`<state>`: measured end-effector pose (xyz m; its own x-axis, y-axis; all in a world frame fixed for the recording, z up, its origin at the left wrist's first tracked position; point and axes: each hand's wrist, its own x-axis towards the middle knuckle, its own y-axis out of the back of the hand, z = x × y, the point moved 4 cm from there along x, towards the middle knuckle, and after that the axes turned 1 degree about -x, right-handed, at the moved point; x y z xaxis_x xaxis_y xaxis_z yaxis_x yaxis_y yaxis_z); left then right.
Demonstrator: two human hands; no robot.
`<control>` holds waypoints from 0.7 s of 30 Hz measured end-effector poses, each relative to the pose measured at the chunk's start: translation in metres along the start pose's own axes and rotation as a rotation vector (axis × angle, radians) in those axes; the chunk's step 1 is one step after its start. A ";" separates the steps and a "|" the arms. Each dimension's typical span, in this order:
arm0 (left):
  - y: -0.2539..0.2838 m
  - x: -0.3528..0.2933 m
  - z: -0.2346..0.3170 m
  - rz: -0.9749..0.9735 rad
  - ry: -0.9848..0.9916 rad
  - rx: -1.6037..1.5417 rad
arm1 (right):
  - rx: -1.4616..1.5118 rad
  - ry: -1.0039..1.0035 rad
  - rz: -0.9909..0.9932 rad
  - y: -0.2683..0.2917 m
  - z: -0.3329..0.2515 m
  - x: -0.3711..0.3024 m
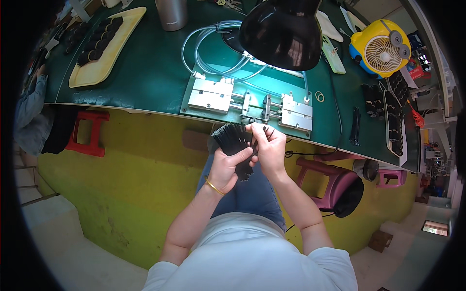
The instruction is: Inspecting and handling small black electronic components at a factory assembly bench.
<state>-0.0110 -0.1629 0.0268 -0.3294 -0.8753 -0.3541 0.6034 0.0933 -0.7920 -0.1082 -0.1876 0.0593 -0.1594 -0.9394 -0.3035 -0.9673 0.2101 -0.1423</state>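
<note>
Fanned out in my left hand (228, 167) is a bundle of thin black strips (232, 138), pinned under the thumb. My right hand (268, 148) is at the bundle's right side, thumb and fingertips pinching one or more of the strips; how many is hidden by the fingers. Just beyond both hands, at the table's front edge, a metal clamping fixture sits on a plate, with a left silver block (211, 95) and a right silver block (296, 114) facing each other across small jaws. Neither hand touches it.
A black lamp shade (281, 34) hangs over the fixture, and clear tubing (196, 51) coils behind it. On the left lies a yellow tray (104, 63) with black bundles. A yellow fan (381, 51) and more black bundles (374, 102) stand right. A pink stool (335, 186) is below.
</note>
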 end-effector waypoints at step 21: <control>-0.005 -0.005 0.004 -0.038 0.019 -0.055 | -0.071 0.052 -0.064 -0.003 -0.007 -0.007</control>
<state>-0.0095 -0.1613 0.0347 -0.3656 -0.8695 -0.3322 0.5499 0.0862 -0.8308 -0.1052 -0.1841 0.0685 -0.1051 -0.9635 -0.2461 -0.9870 0.1313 -0.0926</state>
